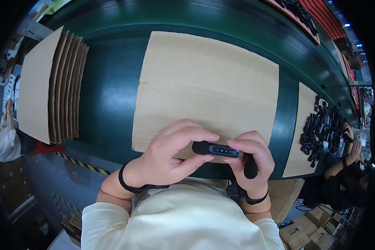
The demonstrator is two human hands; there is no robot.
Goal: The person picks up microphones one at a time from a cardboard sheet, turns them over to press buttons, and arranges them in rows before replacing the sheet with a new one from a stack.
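Pinching a black device (223, 151), left hand (166, 151) and right hand (261, 153) share a narrow grip.

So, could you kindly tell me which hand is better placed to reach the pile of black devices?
Probably the right hand: it is nearer the pile of black devices, which lies on that side. The left hand is farther away; both hold one dark device.
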